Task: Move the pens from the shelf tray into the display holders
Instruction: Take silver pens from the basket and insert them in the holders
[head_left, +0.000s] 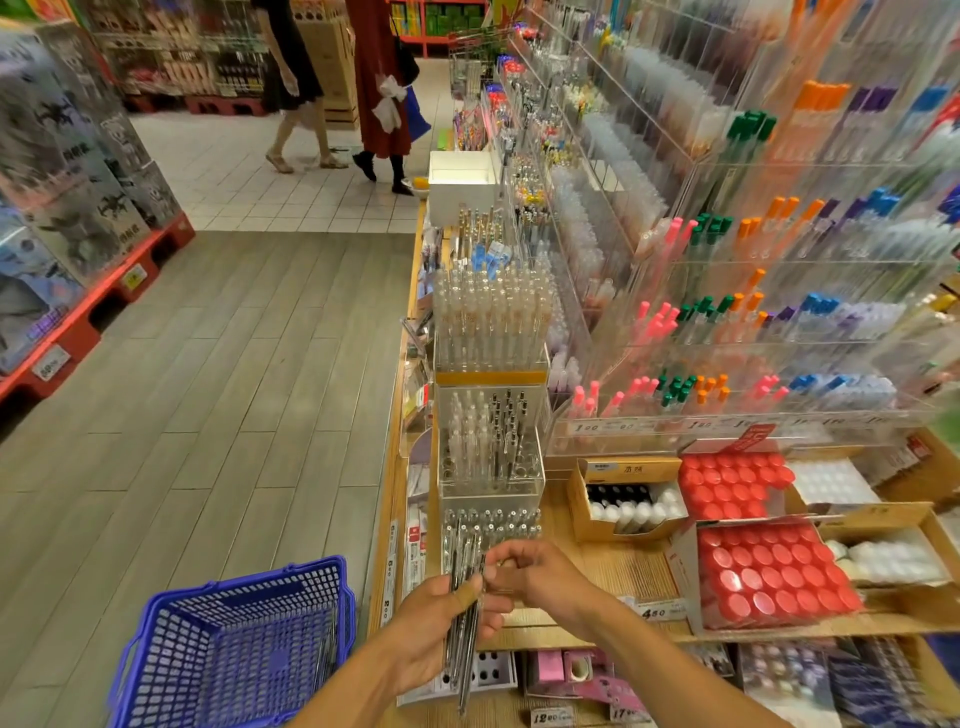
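Several slim clear-and-black pens (464, 618) are sitting bunched in your left hand (448, 623), which is gripping them as a ready supply, while your right hand (540, 574) is pinching one near its top, likely singling it out for the clear acrylic display holder (491, 480) just beyond

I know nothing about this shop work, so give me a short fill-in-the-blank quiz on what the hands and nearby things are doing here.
1. The left hand grips a bundle of slim clear-and-dark pens; the right hand reaches toward their ____ ends.
2. The plastic shopping basket on the floor is ____ in colour.
3. The round caps in the open cardboard box are ____.

Missing words: upper; blue; red
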